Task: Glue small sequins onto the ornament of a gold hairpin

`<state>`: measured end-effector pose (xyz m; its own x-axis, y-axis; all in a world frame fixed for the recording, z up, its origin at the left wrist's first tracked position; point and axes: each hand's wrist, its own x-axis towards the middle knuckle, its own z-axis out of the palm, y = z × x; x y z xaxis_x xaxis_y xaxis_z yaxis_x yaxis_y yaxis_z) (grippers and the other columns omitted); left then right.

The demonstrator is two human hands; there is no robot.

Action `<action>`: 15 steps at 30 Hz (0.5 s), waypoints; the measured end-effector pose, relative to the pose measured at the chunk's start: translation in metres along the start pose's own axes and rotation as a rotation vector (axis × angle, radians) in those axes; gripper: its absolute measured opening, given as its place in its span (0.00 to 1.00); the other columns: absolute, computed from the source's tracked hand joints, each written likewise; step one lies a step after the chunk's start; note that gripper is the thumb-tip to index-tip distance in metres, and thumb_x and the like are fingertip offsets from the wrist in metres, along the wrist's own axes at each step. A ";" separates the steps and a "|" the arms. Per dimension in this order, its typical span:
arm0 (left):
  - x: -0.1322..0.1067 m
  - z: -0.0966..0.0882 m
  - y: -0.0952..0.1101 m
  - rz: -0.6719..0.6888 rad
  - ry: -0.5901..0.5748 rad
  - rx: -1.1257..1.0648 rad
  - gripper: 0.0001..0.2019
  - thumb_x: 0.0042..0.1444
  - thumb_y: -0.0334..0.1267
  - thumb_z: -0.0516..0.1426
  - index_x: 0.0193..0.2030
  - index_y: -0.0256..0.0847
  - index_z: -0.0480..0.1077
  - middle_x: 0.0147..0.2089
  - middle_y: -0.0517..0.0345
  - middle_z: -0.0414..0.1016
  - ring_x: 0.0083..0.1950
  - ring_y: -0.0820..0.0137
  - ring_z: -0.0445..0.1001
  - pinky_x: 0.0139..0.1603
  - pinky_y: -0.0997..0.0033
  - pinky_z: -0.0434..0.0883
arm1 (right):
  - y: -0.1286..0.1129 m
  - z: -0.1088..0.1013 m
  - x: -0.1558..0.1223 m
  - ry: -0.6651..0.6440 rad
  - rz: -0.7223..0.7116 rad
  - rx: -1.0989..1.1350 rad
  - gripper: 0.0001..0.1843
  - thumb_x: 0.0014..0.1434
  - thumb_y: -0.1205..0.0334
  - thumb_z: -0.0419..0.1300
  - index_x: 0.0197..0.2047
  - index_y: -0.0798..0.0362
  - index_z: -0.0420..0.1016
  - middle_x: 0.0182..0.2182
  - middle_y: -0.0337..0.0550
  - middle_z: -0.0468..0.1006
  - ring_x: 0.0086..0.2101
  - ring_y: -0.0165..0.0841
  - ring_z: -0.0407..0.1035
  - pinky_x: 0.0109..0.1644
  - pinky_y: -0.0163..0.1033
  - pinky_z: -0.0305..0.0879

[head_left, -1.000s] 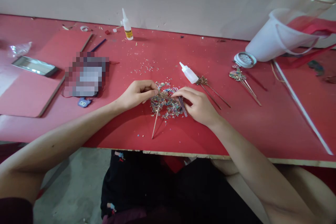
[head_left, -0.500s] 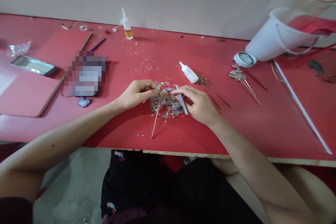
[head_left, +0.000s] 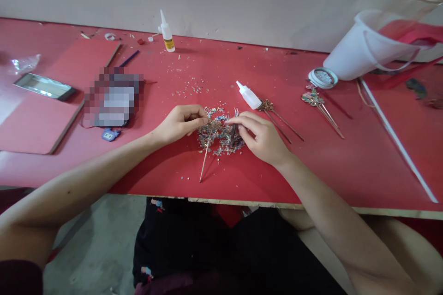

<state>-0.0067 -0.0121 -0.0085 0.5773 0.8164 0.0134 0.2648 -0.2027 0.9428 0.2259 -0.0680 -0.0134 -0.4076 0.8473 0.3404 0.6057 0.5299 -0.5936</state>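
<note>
My left hand [head_left: 180, 123] pinches the ornate gold head of a hairpin [head_left: 206, 153], whose thin stem runs down toward the table's front edge. My right hand [head_left: 262, 138] is closed on metal tweezers [head_left: 235, 120], its fingertips at the hairpin's head. Both hands meet over a small heap of coloured sequins and beads [head_left: 221, 134] on the red table [head_left: 346, 166].
A white glue bottle [head_left: 249, 96] lies just behind the heap, with other hairpins [head_left: 277, 117] and decorated ones [head_left: 320, 106] to the right. A round tin [head_left: 323, 77] and tipped white bucket [head_left: 363, 48] stand far right. An upright glue bottle [head_left: 167, 32], red board [head_left: 44, 115] and metal tray [head_left: 44, 86] are on the left.
My right hand has swung the tweezers from lying slanted toward me to pointing nearly upright, away from me. My left hand and the hairpin have stayed still.
</note>
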 end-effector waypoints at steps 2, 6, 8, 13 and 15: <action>0.000 0.000 0.000 0.000 0.001 0.001 0.07 0.56 0.36 0.56 0.31 0.34 0.69 0.17 0.68 0.60 0.18 0.81 0.57 0.20 0.80 0.54 | 0.000 0.000 0.000 0.004 -0.002 -0.001 0.18 0.62 0.74 0.48 0.48 0.51 0.73 0.40 0.43 0.74 0.39 0.31 0.69 0.46 0.37 0.65; 0.000 0.000 0.000 0.004 0.001 0.000 0.07 0.56 0.36 0.56 0.31 0.34 0.69 0.17 0.67 0.60 0.18 0.81 0.58 0.20 0.80 0.54 | 0.000 -0.001 0.000 0.012 -0.001 0.013 0.18 0.62 0.73 0.48 0.48 0.51 0.73 0.39 0.42 0.74 0.37 0.30 0.69 0.45 0.37 0.65; 0.000 0.001 -0.001 0.007 0.001 -0.003 0.07 0.56 0.35 0.56 0.31 0.34 0.69 0.17 0.68 0.60 0.18 0.81 0.57 0.20 0.80 0.54 | -0.002 -0.002 0.001 0.029 0.006 0.033 0.16 0.63 0.72 0.48 0.48 0.51 0.73 0.38 0.42 0.74 0.38 0.30 0.69 0.44 0.37 0.66; 0.000 0.001 -0.002 0.006 0.003 0.006 0.07 0.56 0.36 0.56 0.31 0.34 0.69 0.17 0.68 0.59 0.18 0.82 0.57 0.20 0.80 0.54 | -0.006 -0.002 0.001 0.097 0.030 0.109 0.10 0.65 0.66 0.52 0.45 0.50 0.73 0.38 0.41 0.74 0.39 0.30 0.70 0.45 0.37 0.67; 0.000 0.000 -0.001 0.006 0.001 0.005 0.07 0.56 0.36 0.56 0.31 0.34 0.69 0.17 0.68 0.60 0.18 0.81 0.57 0.20 0.80 0.54 | -0.006 -0.001 0.001 0.112 0.041 0.133 0.08 0.65 0.65 0.52 0.43 0.50 0.72 0.38 0.41 0.74 0.38 0.30 0.70 0.43 0.37 0.67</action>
<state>-0.0066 -0.0119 -0.0100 0.5782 0.8156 0.0194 0.2651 -0.2103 0.9410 0.2228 -0.0705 -0.0083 -0.3012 0.8709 0.3884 0.5219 0.4914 -0.6972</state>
